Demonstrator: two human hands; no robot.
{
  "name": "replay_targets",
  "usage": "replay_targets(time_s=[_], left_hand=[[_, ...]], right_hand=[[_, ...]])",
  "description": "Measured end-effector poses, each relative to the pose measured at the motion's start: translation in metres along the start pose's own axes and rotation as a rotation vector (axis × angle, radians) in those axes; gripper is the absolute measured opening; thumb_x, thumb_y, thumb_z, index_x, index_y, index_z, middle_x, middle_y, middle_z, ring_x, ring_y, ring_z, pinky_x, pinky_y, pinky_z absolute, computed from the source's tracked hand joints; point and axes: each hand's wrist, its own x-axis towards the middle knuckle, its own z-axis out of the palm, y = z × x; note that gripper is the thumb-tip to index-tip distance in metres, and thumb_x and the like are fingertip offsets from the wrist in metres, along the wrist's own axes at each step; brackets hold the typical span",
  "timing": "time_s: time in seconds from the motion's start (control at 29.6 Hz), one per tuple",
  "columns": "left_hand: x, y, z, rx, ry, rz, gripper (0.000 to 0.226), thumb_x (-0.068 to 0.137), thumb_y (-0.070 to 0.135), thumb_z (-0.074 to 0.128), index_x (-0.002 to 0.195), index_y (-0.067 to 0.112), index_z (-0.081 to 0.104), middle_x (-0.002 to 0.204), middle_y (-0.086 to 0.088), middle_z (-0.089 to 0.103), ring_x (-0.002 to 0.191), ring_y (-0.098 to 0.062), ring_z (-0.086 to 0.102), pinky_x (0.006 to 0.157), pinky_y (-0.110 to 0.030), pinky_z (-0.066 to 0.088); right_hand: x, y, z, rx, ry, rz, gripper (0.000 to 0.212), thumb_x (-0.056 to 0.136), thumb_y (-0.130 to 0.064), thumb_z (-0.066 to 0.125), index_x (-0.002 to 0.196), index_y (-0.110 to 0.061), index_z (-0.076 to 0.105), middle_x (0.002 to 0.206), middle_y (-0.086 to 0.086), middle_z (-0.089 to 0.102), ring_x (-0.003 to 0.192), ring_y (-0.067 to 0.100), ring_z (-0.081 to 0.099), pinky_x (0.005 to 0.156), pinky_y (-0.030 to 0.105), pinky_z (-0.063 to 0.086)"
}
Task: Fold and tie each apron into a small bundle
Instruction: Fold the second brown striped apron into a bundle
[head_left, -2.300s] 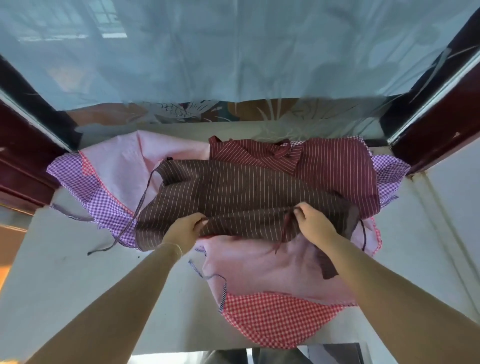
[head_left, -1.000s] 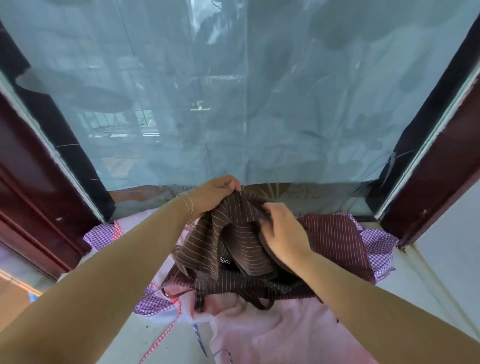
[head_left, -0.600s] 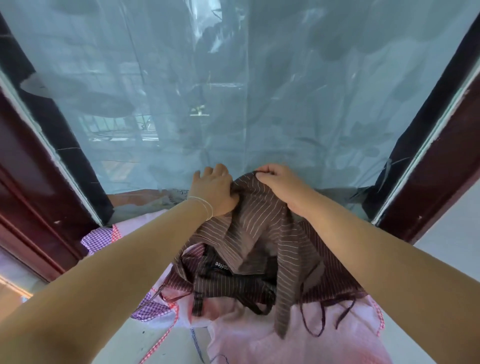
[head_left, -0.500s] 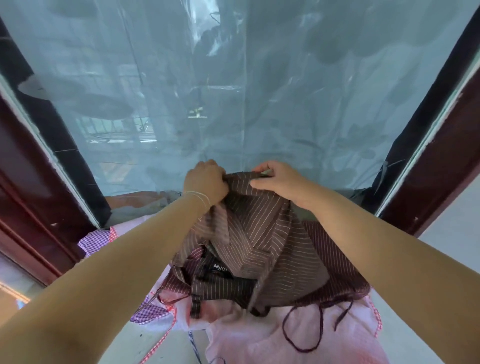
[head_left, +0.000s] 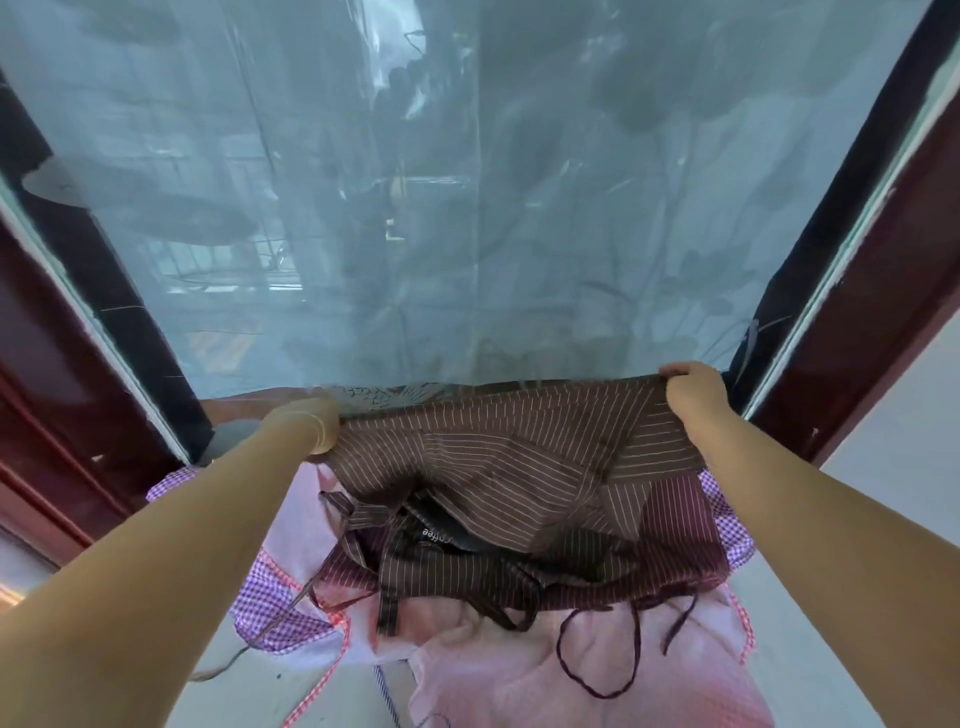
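The left hand (head_left: 311, 423) and right hand (head_left: 693, 397) are each pinching a top corner of the brown striped apron (head_left: 498, 462), holding it spread above the pile of aprons (head_left: 571, 670). It is looking light, limp and tangle-prone; the hemmed corners are probably offering the surest hold.

Hands (head_left: 691, 395) have spread the brown apron (head_left: 498, 457) wide.

Two bare forearms without sleeves, thin pale bracelet (head_left: 318, 427) around the left wrist
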Motion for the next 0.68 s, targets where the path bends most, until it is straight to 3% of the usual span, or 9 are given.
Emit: replay_targets(time_s=[0.07, 0.1, 0.2, 0.3, 0.41, 0.47, 0.54, 0.61, 0.68], left_hand=[[0.004, -0.008, 0.010, 0.085, 0.033, -0.064, 0.044, 0.094, 0.027, 0.055, 0.137, 0.025, 0.047, 0.106, 0.000, 0.065, 0.095, -0.020, 0.062, 0.081, -0.031, 0.053], [0.003, -0.011, 0.012, 0.137, 0.073, -0.097, 0.035, 0.092, 0.031, 0.057, 0.127, 0.028, 0.056, 0.102, 0.003, 0.066, 0.094, -0.018, 0.062, 0.081, -0.031, 0.052], [-0.001, -0.008, 0.011, 0.190, 0.183, -0.146, 0.020, 0.095, 0.024, 0.054, 0.111, 0.023, 0.064, 0.088, 0.005, 0.064, 0.085, -0.016, 0.062, 0.072, -0.026, 0.050], [-0.005, 0.001, 0.002, 0.179, 0.315, -0.074, 0.030, 0.098, 0.017, 0.042, 0.123, 0.022, 0.057, 0.092, -0.002, 0.063, 0.085, -0.022, 0.061, 0.068, -0.031, 0.048], [0.001, 0.016, -0.014, -0.134, 0.349, 0.096, 0.039, 0.094, 0.010, 0.043, 0.126, 0.030, 0.052, 0.102, -0.011, 0.067, 0.087, -0.029, 0.067, 0.075, -0.036, 0.055], [-0.009, 0.036, -0.025, -0.667, 0.236, 0.282, 0.033, 0.089, -0.002, 0.048, 0.098, 0.025, 0.064, 0.100, -0.017, 0.069, 0.077, -0.028, 0.067, 0.073, -0.038, 0.056], [-0.035, 0.065, -0.033, -0.981, 0.008, 0.458, 0.035, 0.091, -0.006, 0.045, 0.085, 0.021, 0.066, 0.106, -0.015, 0.068, 0.084, -0.021, 0.066, 0.082, -0.033, 0.055], [-0.065, 0.089, -0.035, -1.061, -0.288, 0.591, 0.021, 0.097, 0.008, 0.045, 0.099, 0.014, 0.065, 0.111, -0.008, 0.067, 0.099, -0.016, 0.065, 0.093, -0.029, 0.050], [-0.082, 0.102, -0.037, -1.038, -0.400, 0.636, 0.037, 0.095, 0.037, 0.048, 0.115, 0.009, 0.060, 0.112, -0.005, 0.066, 0.101, -0.016, 0.064, 0.092, -0.021, 0.049]], right_hand=[[0.001, 0.002, 0.005, 0.191, 0.012, 0.091, 0.036, 0.096, 0.000, 0.039, 0.116, -0.009, 0.066, 0.125, 0.017, 0.060, 0.102, 0.029, 0.058, 0.077, 0.030, 0.051], [-0.001, 0.002, 0.009, 0.173, -0.011, 0.075, 0.032, 0.098, -0.006, 0.042, 0.119, -0.008, 0.065, 0.127, 0.016, 0.060, 0.107, 0.030, 0.057, 0.087, 0.035, 0.051], [-0.015, -0.005, 0.017, -0.013, -0.172, -0.173, 0.025, 0.099, -0.015, 0.047, 0.114, -0.014, 0.067, 0.119, 0.009, 0.064, 0.111, 0.027, 0.058, 0.100, 0.040, 0.044], [-0.044, -0.031, 0.022, -0.276, -0.724, -0.330, 0.019, 0.095, -0.021, 0.057, 0.094, -0.028, 0.075, 0.107, -0.007, 0.069, 0.104, 0.014, 0.061, 0.094, 0.029, 0.044], [-0.083, -0.061, 0.032, -0.595, -1.267, -0.329, 0.016, 0.090, -0.032, 0.064, 0.101, -0.029, 0.075, 0.104, -0.010, 0.072, 0.099, 0.008, 0.066, 0.096, 0.028, 0.046], [-0.101, -0.075, 0.045, -0.758, -1.256, -0.534, 0.015, 0.088, -0.038, 0.065, 0.097, -0.029, 0.074, 0.098, -0.014, 0.072, 0.094, 0.006, 0.065, 0.095, 0.030, 0.046], [-0.111, -0.087, 0.058, -0.714, -1.096, -0.657, 0.012, 0.087, -0.034, 0.067, 0.089, -0.024, 0.072, 0.088, -0.010, 0.069, 0.081, 0.009, 0.062, 0.081, 0.029, 0.046], [-0.115, -0.094, 0.063, -0.612, -0.914, -0.728, 0.014, 0.087, -0.033, 0.067, 0.083, -0.019, 0.067, 0.079, -0.005, 0.064, 0.071, 0.012, 0.057, 0.068, 0.029, 0.043], [-0.111, -0.097, 0.061, -0.573, -0.738, -0.776, 0.026, 0.089, -0.039, 0.063, 0.085, -0.013, 0.066, 0.080, 0.003, 0.066, 0.068, 0.018, 0.059, 0.065, 0.033, 0.045]])
